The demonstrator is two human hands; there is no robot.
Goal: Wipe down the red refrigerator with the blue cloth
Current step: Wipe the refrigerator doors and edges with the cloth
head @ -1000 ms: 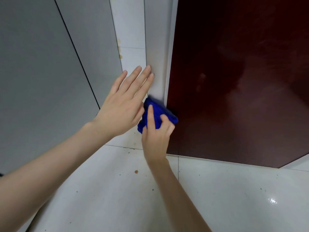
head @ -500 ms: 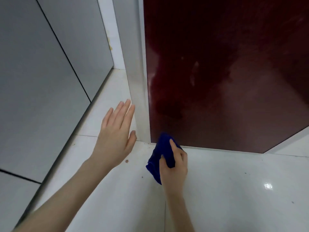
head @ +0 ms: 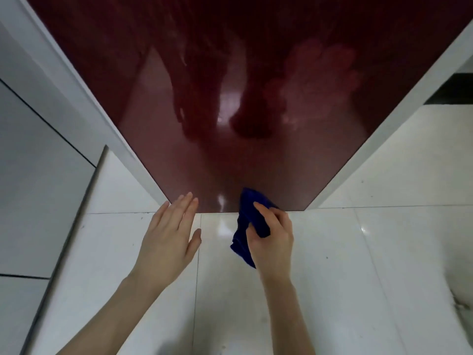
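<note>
The glossy dark red refrigerator [head: 230, 73] fills the upper middle of the head view, its front reaching down to the floor. My right hand [head: 273, 242] grips a bunched blue cloth [head: 252, 216]. The cloth's top corner lies at the door's bottom edge, right of centre, and the rest hangs over the floor tiles. My left hand [head: 169, 234] is spread flat with straight fingers, its fingertips at the lower left corner of the door, holding nothing.
White glossy floor tiles [head: 358, 265] lie below the refrigerator. Grey cabinet panels [head: 33, 175] stand at the left, and a white frame edge [head: 399, 103] runs along the refrigerator's right side. A dark gap [head: 453, 90] shows at the far right.
The view swung from the refrigerator's left side edge to its front. My right hand carried the cloth down and to the right along the bottom edge. My left hand dropped from the side panel to the lower corner.
</note>
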